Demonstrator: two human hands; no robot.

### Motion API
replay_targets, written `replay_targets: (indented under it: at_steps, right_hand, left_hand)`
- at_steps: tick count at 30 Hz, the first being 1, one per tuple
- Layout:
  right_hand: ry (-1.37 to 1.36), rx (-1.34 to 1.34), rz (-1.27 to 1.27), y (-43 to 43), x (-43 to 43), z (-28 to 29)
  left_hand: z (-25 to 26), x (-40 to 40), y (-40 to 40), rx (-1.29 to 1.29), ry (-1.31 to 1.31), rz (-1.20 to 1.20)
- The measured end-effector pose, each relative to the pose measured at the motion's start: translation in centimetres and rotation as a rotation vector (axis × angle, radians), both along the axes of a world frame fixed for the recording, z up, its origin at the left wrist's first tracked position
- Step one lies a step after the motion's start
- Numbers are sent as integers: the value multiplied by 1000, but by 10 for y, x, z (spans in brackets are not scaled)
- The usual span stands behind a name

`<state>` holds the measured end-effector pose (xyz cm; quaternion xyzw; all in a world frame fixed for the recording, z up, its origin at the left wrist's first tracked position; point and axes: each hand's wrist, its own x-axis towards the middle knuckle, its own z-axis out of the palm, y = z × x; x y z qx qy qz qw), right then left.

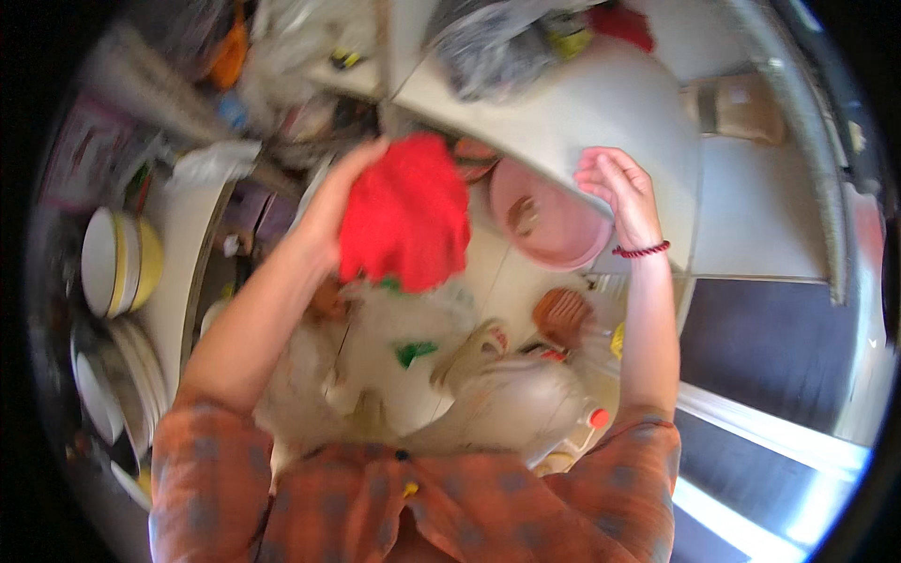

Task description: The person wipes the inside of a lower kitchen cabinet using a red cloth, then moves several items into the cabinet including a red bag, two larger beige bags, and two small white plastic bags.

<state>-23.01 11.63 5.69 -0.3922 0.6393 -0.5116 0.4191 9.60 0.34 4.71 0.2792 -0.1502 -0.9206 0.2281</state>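
Note:
A bright red cloth or fabric item (408, 218) hangs from my left hand (345, 186), which grips it at its left side; most of the fingers are hidden behind it. My right hand (619, 186) is raised over the edge of a pale tiled counter, fingers loosely curled, with nothing visible in it. A braided red band (640, 250) circles the right wrist. Between and below the hands, a pink plastic basin (549, 239) stands under the counter edge. The picture is blurred by motion.
Stacked bowls (149, 264) and plates (141, 366) stand at the left. Plastic bags (493, 67) lie on the counter (633, 91). Low down are a large plastic bottle with a red cap (599, 419), an orange-brown slotted item (562, 317) and a green scrap (414, 353).

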Motion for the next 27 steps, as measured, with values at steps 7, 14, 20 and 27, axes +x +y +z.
replay_targets:
  at_steps: [7,14,20,27]
  right_hand:
    - [304,272,862,-16,137,-50]
    - [977,523,1006,-48,184,-206]
    - [1010,280,622,15,278,-219]
    - [1098,93,672,35,259,-243]
  left_hand:
    - [-9,34,-27,-475,-303,210]
    - [4,31,-35,-494,-266,300]
    - [3,44,-34,-465,-235,349]
    - [3,36,-33,-485,-244,295]
